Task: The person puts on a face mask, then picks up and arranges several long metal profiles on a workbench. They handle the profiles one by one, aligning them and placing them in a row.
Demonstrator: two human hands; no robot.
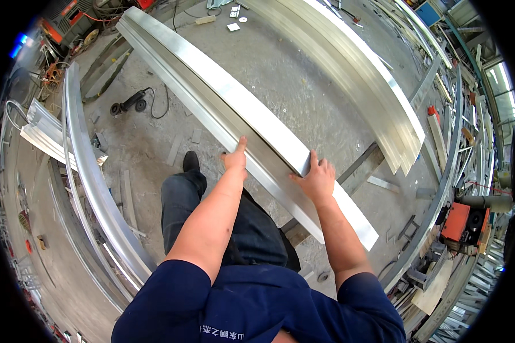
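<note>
A long silvery metal profile [197,106] slants across the view from far left to near right, with a channel running along it and a bright flat band [257,114] on its far side. My left hand [234,162] grips the near edge, its fingers partly hidden by the rim. Farther right, my right hand [316,180] is closed over the inner edge of the bright band, thumb at the channel and fingers on the flat face. Whether band and channel are one piece I cannot tell.
Wide ribbed metal panels [337,74] lie beyond the profile. An angle grinder [133,103] with a cord rests on the concrete floor. Curved metal lengths [91,166] stand at left. An orange machine [466,226] is at right, and wooden supports [357,168] sit under the pieces.
</note>
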